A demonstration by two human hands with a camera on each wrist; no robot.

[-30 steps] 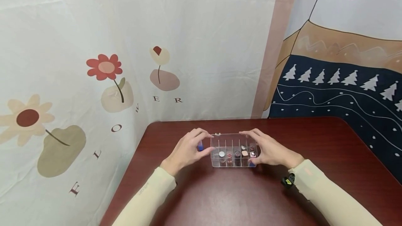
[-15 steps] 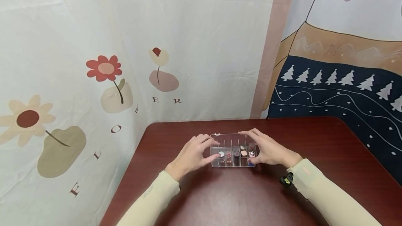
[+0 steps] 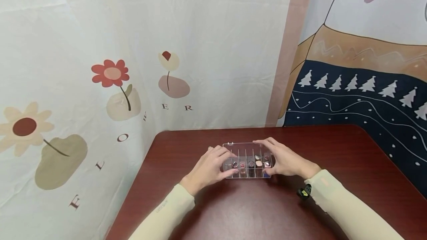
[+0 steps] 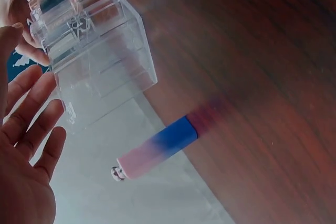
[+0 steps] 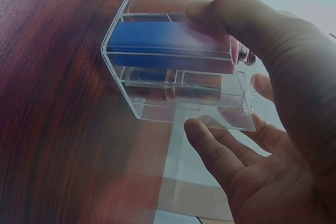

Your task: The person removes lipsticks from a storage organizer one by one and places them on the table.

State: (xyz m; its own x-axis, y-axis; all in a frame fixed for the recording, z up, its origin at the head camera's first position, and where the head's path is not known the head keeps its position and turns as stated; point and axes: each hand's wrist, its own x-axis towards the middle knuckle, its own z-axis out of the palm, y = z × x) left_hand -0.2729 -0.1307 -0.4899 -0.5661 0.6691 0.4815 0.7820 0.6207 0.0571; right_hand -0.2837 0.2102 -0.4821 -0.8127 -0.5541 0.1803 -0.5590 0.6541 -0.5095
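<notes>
A clear plastic lipstick organizer (image 3: 246,153) stands on the table, its compartments holding several lipsticks and tubes along the front and right. My right hand (image 3: 288,160) grips its right end, thumb at the front and fingers at the back. In the right wrist view, a blue-and-pink tube (image 5: 163,38) sits in the end compartment near the thumb. My left hand (image 3: 208,167) reaches over the organizer's left part with fingers spread, pinching nothing that shows. A second blue-and-pink tube (image 4: 157,145) stands outside the organizer, mostly hidden behind the left hand in the head view.
The dark red-brown table (image 3: 253,210) has rounded far corners. Behind it hangs a pale curtain (image 3: 217,47) printed with flowers. On the right is a dark blue tree-patterned part (image 3: 350,99). A small black device (image 3: 304,192) is on my right wrist.
My left hand has moved right, from beside the organizer to over its left compartments. The right hand keeps its place at the right end.
</notes>
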